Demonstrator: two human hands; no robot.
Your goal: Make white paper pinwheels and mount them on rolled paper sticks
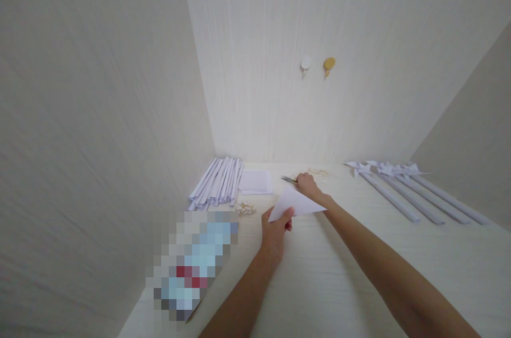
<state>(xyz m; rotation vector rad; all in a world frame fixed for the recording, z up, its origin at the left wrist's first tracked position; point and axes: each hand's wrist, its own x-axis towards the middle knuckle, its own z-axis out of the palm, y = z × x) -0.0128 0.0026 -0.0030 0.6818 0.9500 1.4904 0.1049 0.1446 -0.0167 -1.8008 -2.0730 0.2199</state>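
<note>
My left hand pinches a white sheet of paper folded to a triangle, thumb on top, held above the table. Beyond it, my right hand is closed around the handle end of a pair of scissors. The blades point left, close to the table top, and the handles are hidden by my fingers. A stack of square white paper lies just left of the scissors. The folded paper and the scissors are apart.
Rolled paper sticks are piled at the back left. Several paper pinwheels on sticks lie at the right. Small pale pieces sit near the pile. A blurred-out object lies front left. Walls rise behind and beside the table, with two hooks.
</note>
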